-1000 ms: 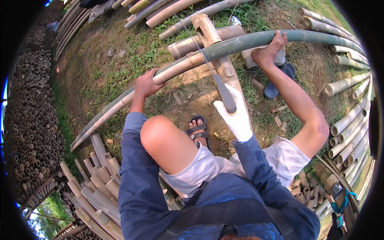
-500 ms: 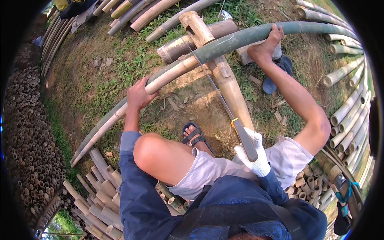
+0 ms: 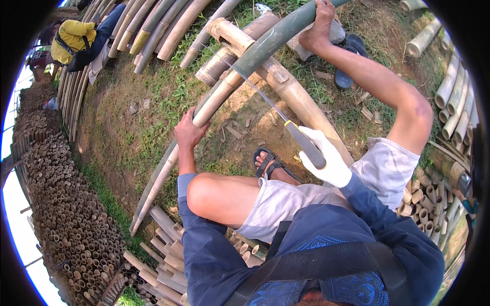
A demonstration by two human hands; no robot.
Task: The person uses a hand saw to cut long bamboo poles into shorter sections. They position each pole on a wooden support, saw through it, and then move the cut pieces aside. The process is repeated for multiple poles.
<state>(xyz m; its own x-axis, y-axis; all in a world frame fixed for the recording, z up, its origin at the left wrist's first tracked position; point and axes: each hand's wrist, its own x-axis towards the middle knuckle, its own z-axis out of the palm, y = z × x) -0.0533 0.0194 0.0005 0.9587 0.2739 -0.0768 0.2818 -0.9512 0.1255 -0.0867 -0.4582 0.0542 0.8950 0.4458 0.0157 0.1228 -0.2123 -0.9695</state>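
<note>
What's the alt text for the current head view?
A white-gloved right hand holds a saw with its blade against a long green-and-tan bamboo pole, which the bare left hand grips. The toes of a bare foot rest on the pole; a pile of cut bamboo stands at far left.

An open-air bamboo-cutting yard; grass (image 3: 176, 86) and bare earth (image 3: 106, 120) underfoot; short bamboo sections (image 3: 76, 214) stacked densely, longer poles (image 3: 184, 30) laid side by side; a bamboo trestle (image 3: 306, 104), a handsaw (image 3: 303, 143), scattered offcuts (image 3: 234, 132).
</note>
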